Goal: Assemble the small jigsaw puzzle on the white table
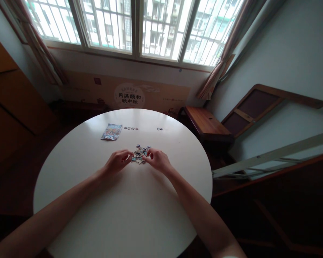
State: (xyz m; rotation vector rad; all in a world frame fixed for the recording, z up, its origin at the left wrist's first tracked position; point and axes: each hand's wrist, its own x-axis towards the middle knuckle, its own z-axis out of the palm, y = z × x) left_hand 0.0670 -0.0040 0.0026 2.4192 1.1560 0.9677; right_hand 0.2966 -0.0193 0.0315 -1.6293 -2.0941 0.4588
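Note:
A loose pile of small jigsaw puzzle pieces (139, 153) lies near the middle of the round white table (115, 218). My left hand (120, 159) is at the pile's left side, its thumb and fingers pinched together at what looks like a puzzle piece. From the right, my right hand (158, 159) reaches in with its fingers curled and its thumb at the pieces, pinching one at the edge of the pile. My fingers partly hide the pieces they touch. Beyond the pile, a short row of puzzle pieces (131, 128) and a smaller group (159, 129) lie apart.
A colourful printed packet or sheet (112, 132) lies at the table's far left. Past the table stand a wooden bench (206, 122) on the right and a wall with a printed banner (150, 91) under barred windows. A wooden cabinet (13, 96) is at the left.

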